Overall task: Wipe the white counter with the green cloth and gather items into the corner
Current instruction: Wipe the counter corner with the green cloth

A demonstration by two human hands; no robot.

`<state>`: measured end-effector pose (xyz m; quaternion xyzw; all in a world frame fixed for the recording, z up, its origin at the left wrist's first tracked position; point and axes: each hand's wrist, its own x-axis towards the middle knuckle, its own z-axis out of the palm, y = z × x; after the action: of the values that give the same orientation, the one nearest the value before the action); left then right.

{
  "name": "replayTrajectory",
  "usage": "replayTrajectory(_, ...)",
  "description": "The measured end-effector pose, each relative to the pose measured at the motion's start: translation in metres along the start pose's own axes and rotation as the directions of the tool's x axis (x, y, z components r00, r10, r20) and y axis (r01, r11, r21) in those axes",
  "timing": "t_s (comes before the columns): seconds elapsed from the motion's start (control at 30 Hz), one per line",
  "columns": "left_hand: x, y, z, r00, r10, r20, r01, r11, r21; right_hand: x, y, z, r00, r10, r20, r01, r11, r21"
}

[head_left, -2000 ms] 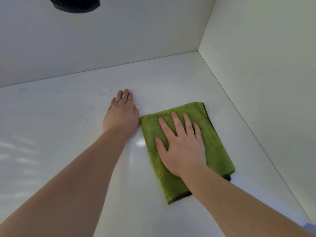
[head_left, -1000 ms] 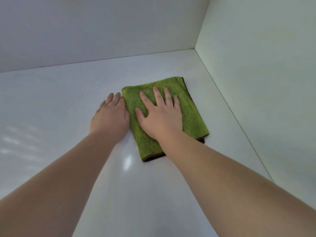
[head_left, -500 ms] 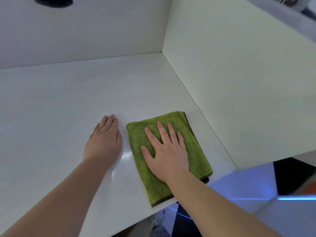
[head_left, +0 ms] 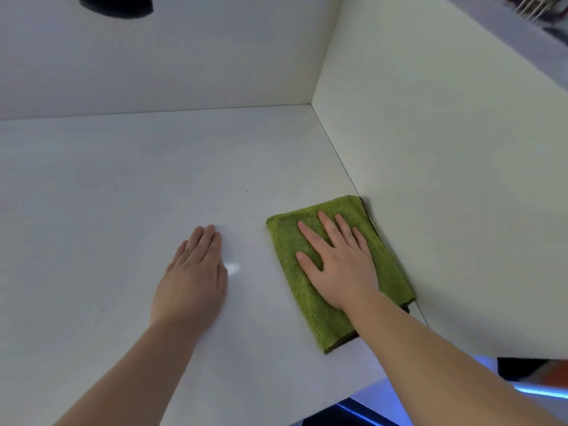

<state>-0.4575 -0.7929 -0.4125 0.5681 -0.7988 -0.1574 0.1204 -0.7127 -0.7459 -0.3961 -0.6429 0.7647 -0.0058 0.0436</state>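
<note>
A folded green cloth (head_left: 285, 250) lies flat on the white counter (head_left: 123, 195), its right edge against the right side wall. My right hand (head_left: 338, 265) presses flat on the cloth, fingers spread and pointing away from me. My left hand (head_left: 193, 278) rests palm down on the bare counter, a gap to the left of the cloth, fingers together and holding nothing.
A white back wall (head_left: 184, 56) and a cream side wall (head_left: 445, 179) meet in the far right corner (head_left: 311, 104). A dark object (head_left: 116, 6) shows at the top left. The counter's front edge (head_left: 353, 395) runs near the bottom right, with blue light below.
The cloth and my right hand have slid right until the cloth touches the side wall. A gap has opened between my left hand and the cloth.
</note>
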Motion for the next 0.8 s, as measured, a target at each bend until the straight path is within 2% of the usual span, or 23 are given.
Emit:
replayTrajectory(0.37,0.009,0.008,-0.012,0.999,-0.041,-0.009,0.041,0.999,0.025,0.164,0.006,-0.006,0.997,-0.077,-0.008,0.076,0.996,-0.054)
replayTrajectory(0.5,0.007,0.009,-0.011,0.999,-0.035,-0.012,0.036,0.998,0.053,0.202,0.001,-0.008,0.999,-0.051,0.018,0.052,0.997,-0.062)
replayTrajectory(0.63,0.006,0.006,-0.006,0.999,-0.039,-0.008,0.040,0.997,0.073,0.207,-0.005,-0.008,0.999,-0.026,0.037,0.028,0.998,-0.060)
replayTrajectory(0.8,0.005,0.005,-0.001,1.000,-0.028,-0.007,0.029,0.996,0.084,0.162,-0.012,-0.005,0.997,-0.068,0.030,0.070,0.995,-0.078)
